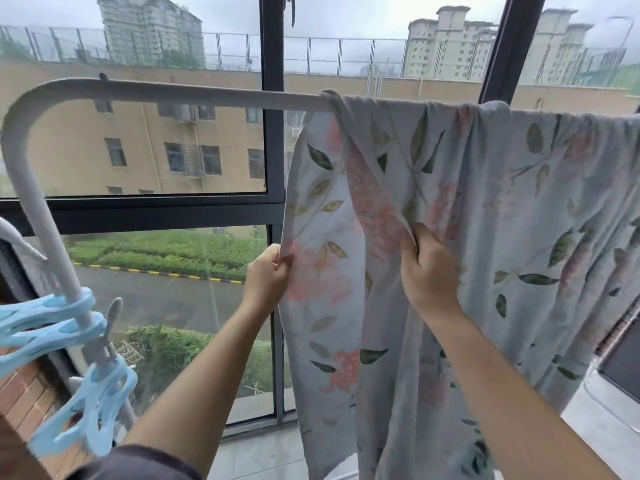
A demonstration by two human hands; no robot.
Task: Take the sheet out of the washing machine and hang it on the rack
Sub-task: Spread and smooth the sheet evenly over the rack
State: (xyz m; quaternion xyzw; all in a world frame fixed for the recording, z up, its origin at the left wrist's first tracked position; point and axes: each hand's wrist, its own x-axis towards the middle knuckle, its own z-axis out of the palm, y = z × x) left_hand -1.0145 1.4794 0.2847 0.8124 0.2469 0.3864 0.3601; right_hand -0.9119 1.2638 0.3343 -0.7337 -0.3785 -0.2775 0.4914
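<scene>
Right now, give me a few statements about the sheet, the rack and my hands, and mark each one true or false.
1. The sheet hangs over the rack. True.
2. The left hand holds nothing. False: it pinches the sheet's left edge.
3. The right hand grips a fold of the sheet. True.
4. The blue clips are clamped on the sheet. False: they sit on the rack's left upright, apart from the sheet.
</scene>
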